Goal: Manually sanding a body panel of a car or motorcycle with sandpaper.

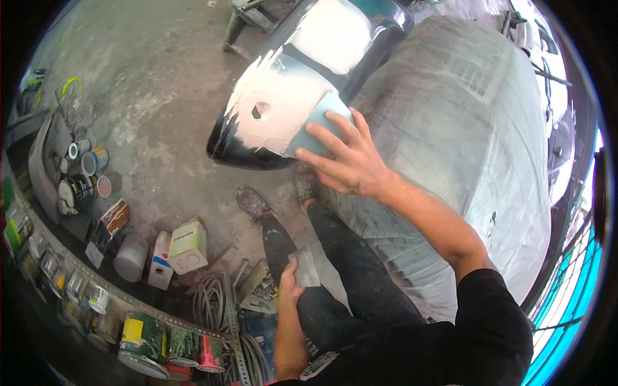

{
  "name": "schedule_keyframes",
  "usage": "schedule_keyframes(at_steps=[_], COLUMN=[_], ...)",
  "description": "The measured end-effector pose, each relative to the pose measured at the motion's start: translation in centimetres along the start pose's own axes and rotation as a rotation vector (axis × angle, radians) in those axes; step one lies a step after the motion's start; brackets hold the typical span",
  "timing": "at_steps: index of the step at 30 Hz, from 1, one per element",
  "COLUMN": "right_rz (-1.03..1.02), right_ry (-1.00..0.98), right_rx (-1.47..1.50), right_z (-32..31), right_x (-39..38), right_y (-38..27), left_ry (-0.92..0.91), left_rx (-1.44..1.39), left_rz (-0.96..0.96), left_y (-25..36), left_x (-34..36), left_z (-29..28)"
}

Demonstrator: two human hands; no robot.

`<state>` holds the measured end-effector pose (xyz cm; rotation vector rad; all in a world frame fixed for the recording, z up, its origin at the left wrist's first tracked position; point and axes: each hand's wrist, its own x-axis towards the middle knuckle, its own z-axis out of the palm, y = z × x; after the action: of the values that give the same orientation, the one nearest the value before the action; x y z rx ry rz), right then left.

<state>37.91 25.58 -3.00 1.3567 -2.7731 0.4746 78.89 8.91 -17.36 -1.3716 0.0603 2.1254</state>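
A long black bumper-like car part (280, 159) stands in front of me, its upper face coated with pale pinkish filler (286, 96) and a white patch (335, 32). A small dark hole shows in the filler. My right hand (351, 157) holds a flat light blue-green sheet (320, 122) against the coated face near the rounded end, fingers spread over it; the thumb is hidden. Low by my thigh, my left hand (291, 281) grips a thin grey rectangular plate (306, 265), apart from the part.
Right beside the part, a large covered shape lies under translucent sheeting (444, 128). At the left are several paint cans (94, 161), a box-shaped tin (188, 246), a perforated metal shelf edge (141, 299) and a coiled hose (211, 299). A stand (241, 22) is at the far side.
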Motion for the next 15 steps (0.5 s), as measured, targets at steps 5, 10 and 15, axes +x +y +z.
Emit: schedule_keyframes(at_steps=[5,10,15], right_rz=[0.018,0.076,0.108], right_ry=[0.0,-0.111,-0.145], right_rx=[-0.017,0.012,0.004], right_z=[1.0,-1.1,-4.9], right_x=[-2.4,-3.9,-0.3], right_y=[0.5,0.1,-0.6], left_ry=[0.016,0.025,0.011], left_rx=[0.004,-0.008,-0.031], left_rz=[0.004,0.001,0.014], left_y=[-0.1,0.1,0.1], left_x=[0.1,0.1,0.2], left_z=[0.1,0.4,-0.1])
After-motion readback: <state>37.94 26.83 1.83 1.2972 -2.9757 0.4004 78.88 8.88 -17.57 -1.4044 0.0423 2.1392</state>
